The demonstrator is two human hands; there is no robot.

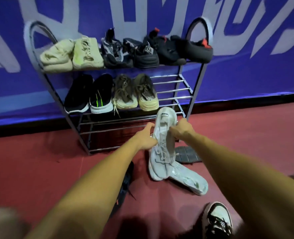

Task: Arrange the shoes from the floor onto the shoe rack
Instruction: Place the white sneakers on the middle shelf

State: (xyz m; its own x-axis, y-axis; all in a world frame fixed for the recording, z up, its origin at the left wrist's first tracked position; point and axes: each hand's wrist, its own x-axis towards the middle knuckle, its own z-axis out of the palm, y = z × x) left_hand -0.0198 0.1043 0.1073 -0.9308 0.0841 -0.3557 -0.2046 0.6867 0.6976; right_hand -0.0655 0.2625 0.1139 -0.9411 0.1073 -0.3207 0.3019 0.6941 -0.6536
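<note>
A metal shoe rack (173,90) stands against the blue wall. Its top shelf is full of cream, grey and black shoes. The middle shelf holds a black pair (89,94) and a tan pair (135,93) on its left half. In front of the rack a pale grey sneaker (163,157) hangs heel up, toe near the floor. My left hand (147,138) grips its left side and my right hand (182,129) grips its collar. Its mate (189,180) lies on its side on the floor below.
A dark sole-up shoe (187,154) lies behind the pale pair. A dark shoe with an orange mark (125,183) sits under my left forearm. A black-and-white sneaker (217,219) is at the bottom right. The floor is red.
</note>
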